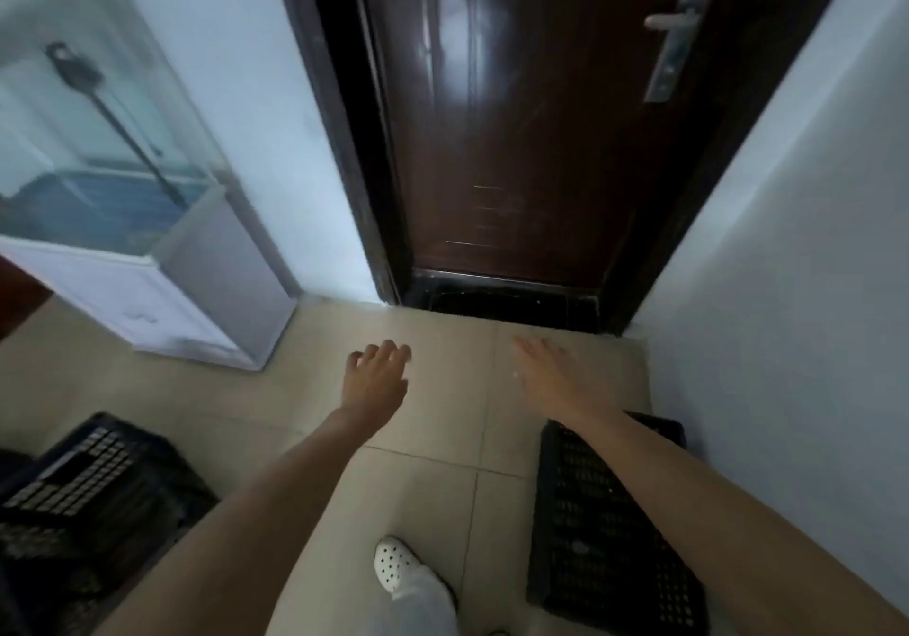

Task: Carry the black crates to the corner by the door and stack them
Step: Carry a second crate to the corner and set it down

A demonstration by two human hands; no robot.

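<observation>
Both hands are open and empty: left hand [378, 379], right hand [546, 374]. Best turn left, grip the crate [93, 483] by both rims, then set it squarely on the corner crate [610, 527].

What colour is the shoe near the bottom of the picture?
White, with small dark holes: the shoe shows in the head view.

Both bare arms reach forward toward twelve o'clock. The left hand [378, 379] hangs empty, fingers loosely curled. The right hand [543, 370] is flat, fingers straight, holding nothing.
</observation>
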